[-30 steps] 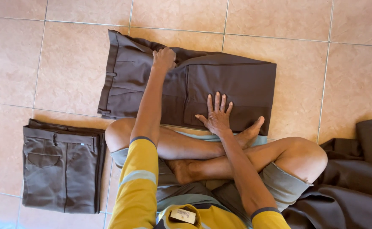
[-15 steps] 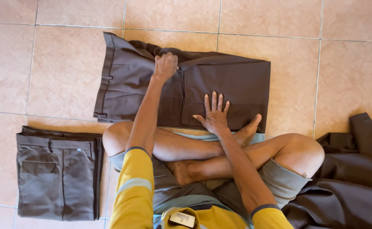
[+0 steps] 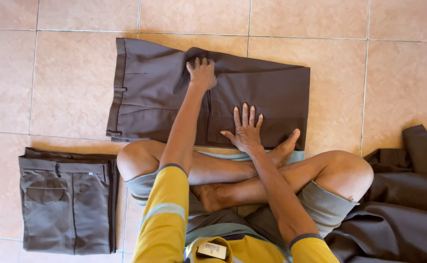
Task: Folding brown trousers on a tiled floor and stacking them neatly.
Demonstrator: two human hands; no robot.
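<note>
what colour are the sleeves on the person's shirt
Yellow with a pale grey band and dark cuffs, on the sleeves, clearest in the head view.

shorts (image 3: 155, 92) ahead on floor (image 3: 364, 87) | folded stack (image 3: 65, 202) left | pile (image 3: 403, 204) right
</note>
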